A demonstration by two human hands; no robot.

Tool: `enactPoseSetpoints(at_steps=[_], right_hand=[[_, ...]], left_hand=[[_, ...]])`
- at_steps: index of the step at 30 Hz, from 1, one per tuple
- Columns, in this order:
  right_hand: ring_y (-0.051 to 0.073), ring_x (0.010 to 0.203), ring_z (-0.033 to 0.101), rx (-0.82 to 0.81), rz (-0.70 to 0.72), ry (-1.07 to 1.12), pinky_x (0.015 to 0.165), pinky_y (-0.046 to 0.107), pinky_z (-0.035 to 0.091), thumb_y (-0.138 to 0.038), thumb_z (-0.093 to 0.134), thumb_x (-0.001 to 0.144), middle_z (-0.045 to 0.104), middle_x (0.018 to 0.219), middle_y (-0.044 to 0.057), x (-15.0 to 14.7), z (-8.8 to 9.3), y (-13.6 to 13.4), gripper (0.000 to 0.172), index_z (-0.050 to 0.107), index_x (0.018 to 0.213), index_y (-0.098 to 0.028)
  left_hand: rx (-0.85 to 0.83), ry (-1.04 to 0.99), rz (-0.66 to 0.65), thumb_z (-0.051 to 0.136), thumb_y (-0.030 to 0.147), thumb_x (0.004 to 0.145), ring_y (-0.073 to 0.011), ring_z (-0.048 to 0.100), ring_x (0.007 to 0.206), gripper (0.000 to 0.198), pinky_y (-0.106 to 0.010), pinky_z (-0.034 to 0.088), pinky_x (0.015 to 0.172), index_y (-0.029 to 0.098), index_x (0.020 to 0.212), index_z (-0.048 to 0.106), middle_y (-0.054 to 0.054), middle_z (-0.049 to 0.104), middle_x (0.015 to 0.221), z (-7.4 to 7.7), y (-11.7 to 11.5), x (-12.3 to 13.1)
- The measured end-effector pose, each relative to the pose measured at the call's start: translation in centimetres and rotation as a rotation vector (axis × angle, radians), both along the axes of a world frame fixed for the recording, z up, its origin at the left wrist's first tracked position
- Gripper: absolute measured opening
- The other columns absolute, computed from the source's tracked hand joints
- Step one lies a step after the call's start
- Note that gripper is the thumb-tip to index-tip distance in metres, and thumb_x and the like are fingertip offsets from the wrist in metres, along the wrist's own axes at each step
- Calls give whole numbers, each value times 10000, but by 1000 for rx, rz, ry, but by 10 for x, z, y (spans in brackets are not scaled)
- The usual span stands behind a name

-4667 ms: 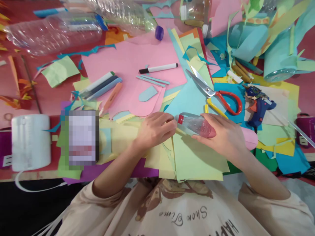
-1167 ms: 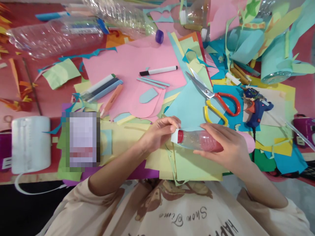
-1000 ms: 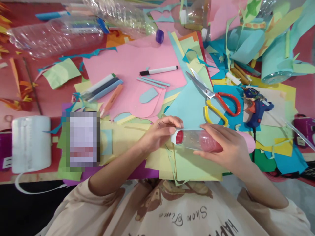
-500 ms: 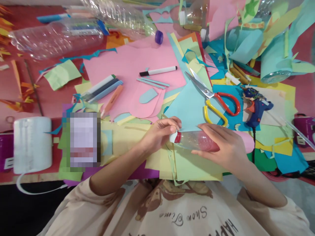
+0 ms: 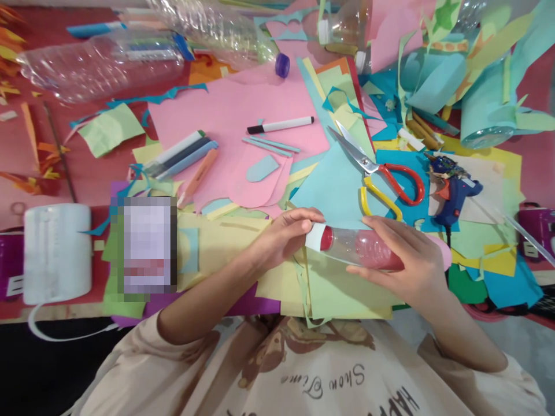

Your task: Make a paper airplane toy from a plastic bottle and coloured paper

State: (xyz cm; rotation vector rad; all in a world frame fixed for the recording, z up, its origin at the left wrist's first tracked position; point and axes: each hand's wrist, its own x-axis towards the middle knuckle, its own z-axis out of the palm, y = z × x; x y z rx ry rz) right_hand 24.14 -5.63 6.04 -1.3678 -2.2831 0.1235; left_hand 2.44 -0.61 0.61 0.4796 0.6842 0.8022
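A clear plastic bottle (image 5: 342, 245) with a red cap (image 5: 327, 237) lies on its side above the pale green sheets. A white band, perhaps paper (image 5: 315, 237), covers its left end beyond the cap. My right hand (image 5: 405, 260) is wrapped round the body of the bottle, thumb on the near side and fingers over the far side. Pink paper (image 5: 441, 253) shows at the bottle's right end, past the hand. At the left end, my left hand (image 5: 288, 234) has its fingers curled, with thumb and fingertips at the white band's edge.
Red-and-yellow-handled scissors (image 5: 368, 166) lie partly open just beyond the bottle. A blue glue gun (image 5: 455, 199) with its cord sits at the right. Markers (image 5: 186, 156), a phone (image 5: 147, 245) and a white device (image 5: 58, 254) are at left; bottles (image 5: 104, 63) lie behind.
The bottle and my right hand have shifted slightly right. More of the white band and red cap now shows beside my left fingertips.
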Motion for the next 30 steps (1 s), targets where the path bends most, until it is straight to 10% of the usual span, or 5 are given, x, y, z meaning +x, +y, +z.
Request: enactPoseSetpoints(at_steps=[25, 30], right_hand=[[261, 934, 728, 0, -4, 32, 766, 369, 611, -502, 679, 832, 751, 1058, 129, -2, 1, 1, 534, 596, 1254, -185], [272, 941, 724, 62, -21, -59, 774, 384, 603, -501, 657, 852, 749, 1072, 128, 0, 4, 10, 540, 584, 1286, -188]], left_hand=[[7, 117, 96, 903, 410, 527, -75, 549, 556, 318, -197, 444, 546, 182, 608, 697, 23, 630, 624, -5, 2, -3], [303, 315, 215, 751, 443, 758, -135, 626, 832, 260, -230, 503, 710, 236, 914, 730, -26, 697, 932, -2, 1, -7]])
